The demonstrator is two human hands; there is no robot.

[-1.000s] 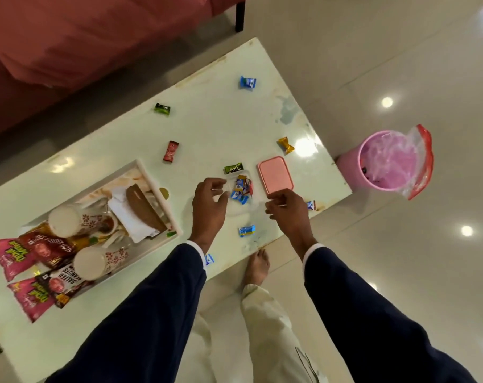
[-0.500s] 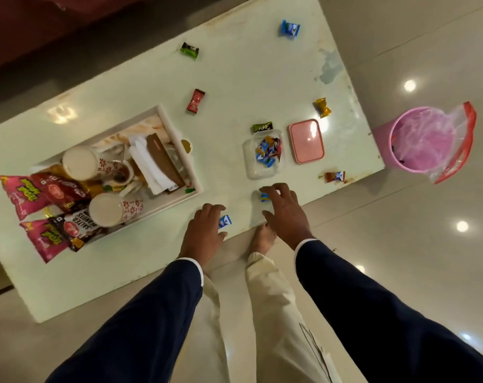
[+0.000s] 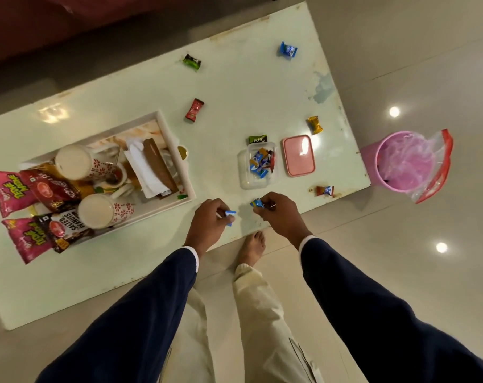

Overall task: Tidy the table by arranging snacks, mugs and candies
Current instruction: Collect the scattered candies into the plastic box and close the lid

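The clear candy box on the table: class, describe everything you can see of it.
The clear candy box is a small rounded rectangle, apparently see-through plastic, standing upright and open on the pale table. Wrapped candies, mostly blue, lie piled inside. A green candy sits at its far edge; its pink lid lies flat beside it. Neither hand touches it.

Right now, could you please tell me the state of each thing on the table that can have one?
clear container: open, candies inside
pink lid: off, lying beside the container
left hand: pinching a blue candy
right hand: pinching a blue-and-yellow candy
pink bin: open, bag-lined
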